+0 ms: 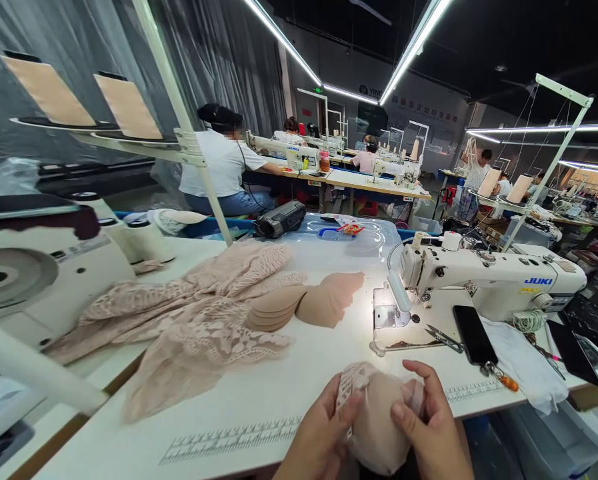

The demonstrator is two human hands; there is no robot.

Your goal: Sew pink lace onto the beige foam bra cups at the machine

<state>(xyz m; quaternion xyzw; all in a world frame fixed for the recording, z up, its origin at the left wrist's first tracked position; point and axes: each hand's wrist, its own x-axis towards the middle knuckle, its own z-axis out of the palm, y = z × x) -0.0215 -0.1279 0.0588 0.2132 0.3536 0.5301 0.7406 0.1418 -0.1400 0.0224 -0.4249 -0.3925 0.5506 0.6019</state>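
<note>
A beige bra cup (379, 420) with lace and sheer fabric around it is held between my two hands at the table's front edge. My left hand (326, 427) pinches its left side, thumb over the lace trim (353, 380). At the cup's right side, my right hand (426, 417) grips with the thumb pressed on the front, index finger raised. Beyond them lie a stack of beige cups (273, 309) and flat beige fabric pieces (331, 300). Beige lace fabric (203, 340) spreads over the left of the table.
A white JUKI sewing machine (493, 273) stands at right, its needle area lit. Thread snips (445, 339), a black phone (475, 335) and white cloth (521, 363) lie near it. Thread cones (151, 241) and another machine (43, 280) are at left. A person (223, 167) sits beyond the table.
</note>
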